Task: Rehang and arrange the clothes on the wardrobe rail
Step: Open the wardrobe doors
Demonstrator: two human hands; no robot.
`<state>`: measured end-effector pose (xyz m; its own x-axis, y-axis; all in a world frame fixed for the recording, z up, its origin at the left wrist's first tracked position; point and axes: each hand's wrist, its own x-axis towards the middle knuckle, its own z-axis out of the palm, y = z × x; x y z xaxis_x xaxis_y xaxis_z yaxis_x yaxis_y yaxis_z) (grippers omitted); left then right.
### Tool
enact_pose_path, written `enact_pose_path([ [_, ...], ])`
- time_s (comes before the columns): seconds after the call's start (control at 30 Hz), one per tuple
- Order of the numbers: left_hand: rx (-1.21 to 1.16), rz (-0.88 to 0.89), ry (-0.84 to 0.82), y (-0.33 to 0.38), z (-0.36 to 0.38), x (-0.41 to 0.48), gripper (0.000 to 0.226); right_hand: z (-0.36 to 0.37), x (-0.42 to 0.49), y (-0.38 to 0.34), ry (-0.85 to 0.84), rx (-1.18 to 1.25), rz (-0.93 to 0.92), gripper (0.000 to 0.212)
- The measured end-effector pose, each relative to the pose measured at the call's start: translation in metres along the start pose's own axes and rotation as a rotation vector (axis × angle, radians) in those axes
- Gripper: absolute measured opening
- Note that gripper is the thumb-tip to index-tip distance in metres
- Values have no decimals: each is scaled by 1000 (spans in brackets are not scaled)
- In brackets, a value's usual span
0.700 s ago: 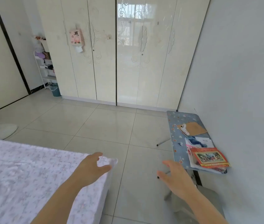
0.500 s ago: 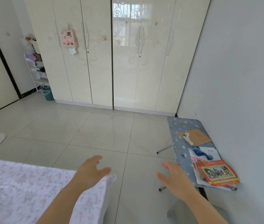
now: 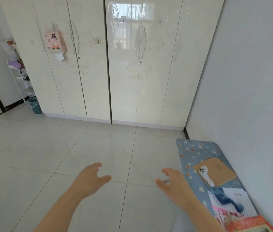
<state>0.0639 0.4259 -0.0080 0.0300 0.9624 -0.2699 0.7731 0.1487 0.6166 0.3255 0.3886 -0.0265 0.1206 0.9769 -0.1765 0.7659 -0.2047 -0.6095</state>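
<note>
Left hand (image 3: 90, 180) at 7 o'clock, grip wide, empty. The glossy cream wooden wardrobe (image 3: 124, 72) at 12 o'clock is nearer now, the bed gone from view. Its shut doors hide clothes and rail, so opening likely comes next. Right hand (image 3: 174, 185) at 5 o'clock, grip likewise wide, empty.

Two hands, a left hand (image 3: 90, 180) and a right hand (image 3: 174, 186); one wardrobe (image 3: 124, 81), one pink tissue box (image 3: 55, 41), one teal bin (image 3: 36, 106), one blue table (image 3: 193, 148), one brown notebook (image 3: 220, 170).

Cream wardrobe (image 3: 124, 72) w/ scroll motifs, pink tissue box (image 3: 55, 41), blue floral table (image 3: 192, 151), teal bin (image 3: 35, 104), white tiles (image 3: 82, 148)
</note>
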Motion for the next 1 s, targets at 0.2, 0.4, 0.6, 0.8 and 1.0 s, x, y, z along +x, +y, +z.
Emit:
enact_pose_path([
  [0.2,-38,-10,20,70,-17,120,63,-53,133,-6,-20,-23,-33,48],
  [0.4,-28,-24,1,97,-24,221,64,-72,246,-11,-43,-28,-33,49],
  [0.6,6,-21,-21,104,-37,352,65,-72,375,-23,-45,-45,0,50],
  [0.8,58,9,-32,118,-86,496,67,-78,512,-69,-17,-70,11,50],
  [1.0,70,35,-30,142,-121,617,65,-83,625,-100,-28,-73,32,50],
])
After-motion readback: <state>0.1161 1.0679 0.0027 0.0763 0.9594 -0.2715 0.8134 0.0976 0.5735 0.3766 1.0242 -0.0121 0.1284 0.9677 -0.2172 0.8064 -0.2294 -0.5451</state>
